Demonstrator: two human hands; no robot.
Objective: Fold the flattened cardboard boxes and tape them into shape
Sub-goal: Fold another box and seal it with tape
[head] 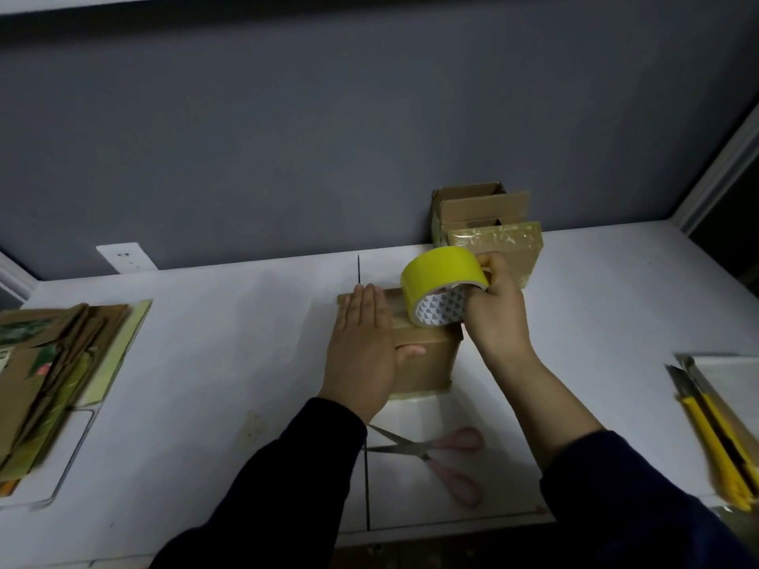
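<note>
Taping step: left hand (pixel 363 342) flat, fingers together, pinning box (pixel 425 359); right hand (pixel 495 310) clamping tape roll (pixel 437 287) (next, draw along seam, cut with scissors (pixel 435 453)).

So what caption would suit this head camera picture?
Left hand flat on a cardboard box while the right hand holds yellow tape over it.

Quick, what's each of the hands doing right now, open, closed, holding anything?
Left hand: open, pressed flat on top of the cardboard box, gripping nothing.
Right hand: closed on the yellow tape roll, held at the box top.
</note>
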